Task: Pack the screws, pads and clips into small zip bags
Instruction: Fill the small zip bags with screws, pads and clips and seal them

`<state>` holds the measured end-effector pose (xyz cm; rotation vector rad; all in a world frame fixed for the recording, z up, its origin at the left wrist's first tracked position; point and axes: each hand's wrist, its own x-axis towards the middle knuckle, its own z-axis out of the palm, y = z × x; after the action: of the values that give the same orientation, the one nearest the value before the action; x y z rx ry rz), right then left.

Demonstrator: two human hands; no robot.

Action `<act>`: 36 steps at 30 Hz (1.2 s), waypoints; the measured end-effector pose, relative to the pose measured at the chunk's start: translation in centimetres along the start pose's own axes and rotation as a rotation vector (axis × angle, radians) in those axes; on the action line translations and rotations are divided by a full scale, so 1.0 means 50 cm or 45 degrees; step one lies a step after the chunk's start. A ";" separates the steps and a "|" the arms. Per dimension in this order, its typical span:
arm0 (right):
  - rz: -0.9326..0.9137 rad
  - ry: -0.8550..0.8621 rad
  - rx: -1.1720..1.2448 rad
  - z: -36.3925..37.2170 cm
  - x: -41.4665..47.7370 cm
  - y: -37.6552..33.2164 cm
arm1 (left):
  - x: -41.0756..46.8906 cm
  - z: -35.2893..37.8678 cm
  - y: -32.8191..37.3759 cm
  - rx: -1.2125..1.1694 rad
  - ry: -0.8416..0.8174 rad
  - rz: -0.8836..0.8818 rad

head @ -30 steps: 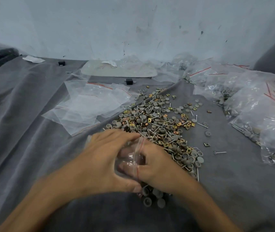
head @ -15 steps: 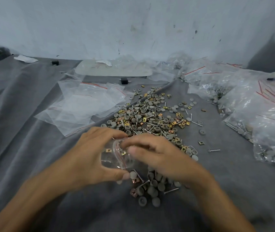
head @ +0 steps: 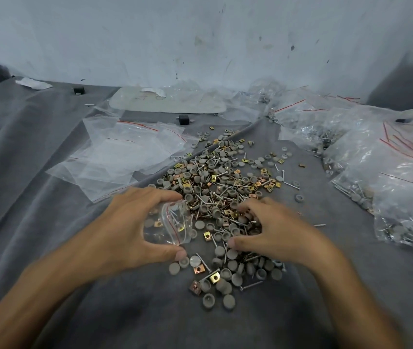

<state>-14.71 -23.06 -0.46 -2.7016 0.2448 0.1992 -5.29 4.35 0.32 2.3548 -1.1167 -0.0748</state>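
A long heap of grey round pads, brass clips and thin screws (head: 221,195) lies on the grey cloth (head: 37,187). My left hand (head: 127,225) grips a small clear zip bag (head: 170,224) with a red seal line, its mouth facing the heap; a pad, a clip and some screws show inside. My right hand (head: 273,227) sits on the heap just right of the bag, fingers curled down among the parts. Whether it holds any of them is hidden.
Empty zip bags (head: 125,157) are spread left of the heap. Filled bags (head: 386,172) are piled along the right side. A flat pale board (head: 167,103) and a small black block (head: 184,120) lie near the white wall at the back.
My right hand has left the bag's mouth and moved right onto the heap. My left hand still holds the bag, now showing parts inside.
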 end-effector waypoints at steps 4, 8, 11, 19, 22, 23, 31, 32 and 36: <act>0.017 0.207 -0.013 0.032 0.015 -0.025 | 0.000 -0.001 -0.003 -0.046 0.001 -0.001; -0.042 0.334 0.171 0.030 0.027 -0.025 | -0.001 -0.003 -0.007 -0.054 0.000 0.000; -0.060 0.398 0.332 0.025 0.031 -0.017 | -0.001 -0.005 -0.010 -0.044 -0.002 -0.015; -0.100 0.493 0.486 0.015 0.037 -0.012 | -0.002 -0.006 -0.010 -0.035 0.014 -0.018; -0.102 0.459 0.662 0.011 0.034 -0.014 | -0.002 -0.006 -0.011 -0.026 0.008 -0.021; -0.093 0.450 0.706 0.009 0.034 -0.015 | -0.002 -0.006 -0.012 -0.027 0.008 -0.022; -0.116 0.341 1.243 -0.002 0.029 -0.021 | -0.002 -0.007 -0.007 -0.031 -0.003 -0.041; -0.112 0.342 1.299 -0.003 0.028 -0.021 | -0.002 -0.007 -0.006 -0.029 -0.003 -0.042; -0.075 0.286 1.462 -0.005 0.027 -0.024 | -0.002 -0.006 -0.002 -0.029 -0.003 -0.042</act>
<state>-13.11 -22.29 -0.01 -1.5770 0.2401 -0.2162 -5.21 4.62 0.52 2.3537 -1.0731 -0.1020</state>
